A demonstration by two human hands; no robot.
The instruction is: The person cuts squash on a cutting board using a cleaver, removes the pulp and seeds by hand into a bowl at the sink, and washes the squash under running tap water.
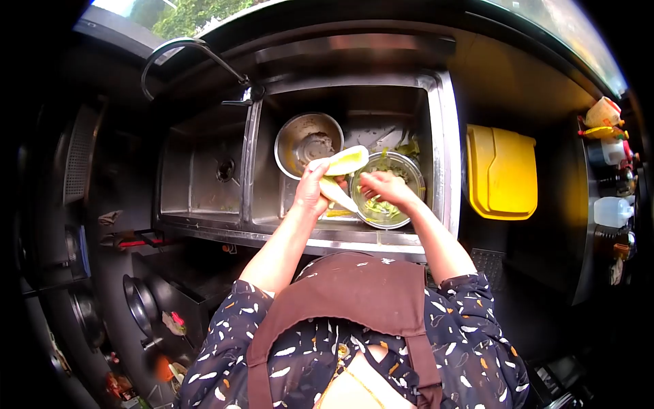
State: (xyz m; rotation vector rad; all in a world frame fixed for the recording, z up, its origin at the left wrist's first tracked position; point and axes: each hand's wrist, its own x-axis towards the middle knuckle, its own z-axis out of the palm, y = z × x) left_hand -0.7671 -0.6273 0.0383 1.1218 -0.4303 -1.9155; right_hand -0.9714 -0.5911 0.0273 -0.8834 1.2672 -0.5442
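The room is dark, with a window (197, 15) at the far left showing leaves outside. Across the middle runs a steel sink (446, 150) with two basins, a curved tap (194, 43) rising at its far side. Right of it stands a yellow bin (504, 174), and bottles (613, 212) line the far right. In the right basin, a steel bowl (291, 140) sits to the left and a clear bowl (387, 225) of cut greens (383, 208) to the right. Between them, above the basin, is a pale green vegetable (349, 160), gripped in the left hand (312, 192) and pointing right. The right hand (388, 187), fingers bent, is just right of it, over the clear bowl; whether it pinches anything I cannot tell.
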